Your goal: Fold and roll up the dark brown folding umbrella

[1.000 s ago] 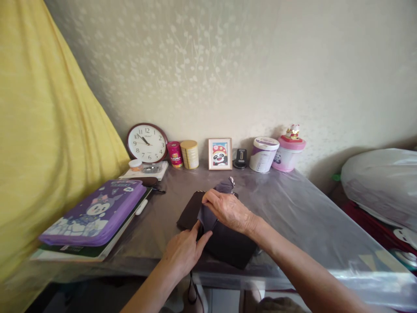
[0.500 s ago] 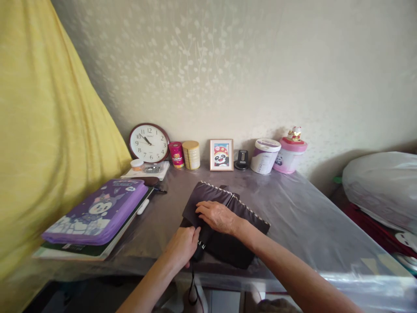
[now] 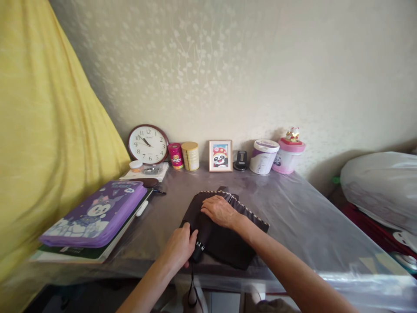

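Note:
A black folding umbrella [image 3: 224, 248] lies collapsed near the table's front edge, its canopy spread in loose flaps with a checked trim along the far edge. Its handle points toward me, and a wrist strap [image 3: 193, 292] dangles over the edge. My left hand [image 3: 183, 245] is closed on the umbrella's left side beside the handle, thumb on top and most fingers hidden. Across the canopy lies my right hand [image 3: 220, 211], palm down with fingers stretched out and pressing the fabric.
A purple case [image 3: 97, 213] rests on books at the left, beside a yellow curtain [image 3: 55, 130]. Along the wall stand a clock [image 3: 148, 144], tins, a picture frame [image 3: 220, 155], a black stand [image 3: 241, 161] and two tubs. A large pale bag [image 3: 381, 187] sits beyond the table's right edge.
The canopy flap at the left has been folded down and flattened. My right hand has shifted slightly right on the fabric, while my left hand stays at the umbrella's side.

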`<action>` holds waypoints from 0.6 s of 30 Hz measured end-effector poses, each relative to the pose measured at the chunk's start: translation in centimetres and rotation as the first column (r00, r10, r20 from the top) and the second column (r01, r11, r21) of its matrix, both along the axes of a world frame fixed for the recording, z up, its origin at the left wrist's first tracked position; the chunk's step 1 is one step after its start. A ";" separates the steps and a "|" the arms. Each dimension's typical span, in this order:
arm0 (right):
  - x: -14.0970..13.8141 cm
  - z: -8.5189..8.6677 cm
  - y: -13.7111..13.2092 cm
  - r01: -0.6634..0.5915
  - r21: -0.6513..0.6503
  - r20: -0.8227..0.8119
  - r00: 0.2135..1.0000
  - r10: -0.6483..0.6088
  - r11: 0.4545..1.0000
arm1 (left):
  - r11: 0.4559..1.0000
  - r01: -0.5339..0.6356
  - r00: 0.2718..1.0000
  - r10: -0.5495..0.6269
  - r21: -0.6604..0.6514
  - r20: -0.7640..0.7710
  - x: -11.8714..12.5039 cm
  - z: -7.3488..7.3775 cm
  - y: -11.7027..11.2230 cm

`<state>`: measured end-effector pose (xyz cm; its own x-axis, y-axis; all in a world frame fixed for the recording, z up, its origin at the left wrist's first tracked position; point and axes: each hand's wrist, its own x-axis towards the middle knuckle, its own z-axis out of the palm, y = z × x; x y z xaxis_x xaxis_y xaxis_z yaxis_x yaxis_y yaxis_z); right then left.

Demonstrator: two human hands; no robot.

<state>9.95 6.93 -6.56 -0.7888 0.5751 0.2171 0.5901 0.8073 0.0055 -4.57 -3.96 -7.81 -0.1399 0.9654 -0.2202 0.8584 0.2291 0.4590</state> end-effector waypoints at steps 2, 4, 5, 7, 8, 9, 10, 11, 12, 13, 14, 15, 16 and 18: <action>-0.1 -0.2 0.0 -0.040 -0.011 0.002 0.999 0.040 0.999 | 0.999 -0.047 0.998 0.048 -0.018 0.028 0.0 -0.2 -0.1; 0.1 -0.1 0.2 -0.044 -0.005 -0.006 0.999 0.044 0.999 | 0.998 -0.063 0.996 0.065 -0.027 0.055 -0.1 -0.4 -0.2; 0.4 0.1 0.4 -0.036 -0.003 -0.015 0.999 0.036 0.999 | 0.998 -0.063 0.996 0.065 -0.029 0.068 -0.1 -0.4 -0.2; 1.1 0.9 0.6 -0.027 -0.008 -0.043 0.999 0.027 1.000 | 0.998 -0.054 0.995 0.057 -0.036 0.085 -0.1 -0.4 -0.3; 1.5 1.4 0.6 -0.025 -0.016 -0.057 0.998 0.024 1.000 | 0.998 -0.050 0.995 0.053 -0.037 0.089 -0.1 -0.3 -0.3; 2.0 1.9 0.5 -0.021 -0.026 -0.069 0.997 0.019 0.999 | 0.998 -0.049 0.995 0.053 -0.044 0.090 0.0 0.0 -0.3; 2.5 2.5 0.4 -0.016 -0.040 -0.080 0.997 0.013 0.999 | 0.998 -0.043 0.994 0.048 -0.052 0.096 0.0 0.3 -0.4; 3.0 2.9 0.2 -0.008 -0.059 -0.086 0.996 0.003 0.998 | 0.997 -0.037 0.993 0.043 -0.060 0.106 0.1 0.6 -0.5; 3.5 3.3 -0.1 -0.005 -0.082 -0.086 0.996 -0.002 0.997 | 0.997 -0.029 0.992 0.038 -0.074 0.122 0.1 1.0 -0.6; 4.0 3.7 -0.5 -0.010 -0.109 -0.078 0.997 0.001 0.994 | 0.996 -0.007 0.989 0.019 -0.083 0.148 0.2 1.4 -0.8; 4.4 3.9 -0.8 -0.019 -0.139 -0.063 0.998 0.010 0.990 | 0.996 0.019 0.987 -0.005 -0.083 0.160 0.2 1.7 -1.0; 4.8 4.1 -1.2 -0.033 -0.174 -0.046 0.999 0.025 0.984 | 0.996 0.061 0.986 -0.050 -0.063 0.161 0.3 1.9 -1.2; 5.2 4.3 -1.7 -0.049 -0.210 -0.032 0.999 0.043 0.976 | 0.993 0.111 0.982 -0.106 -0.027 0.154 0.3 1.9 -1.3; 5.9 4.5 -2.6 -0.090 -0.274 -0.019 0.996 0.088 0.958 | 0.979 0.202 0.972 -0.205 0.034 0.113 0.2 1.6 -1.6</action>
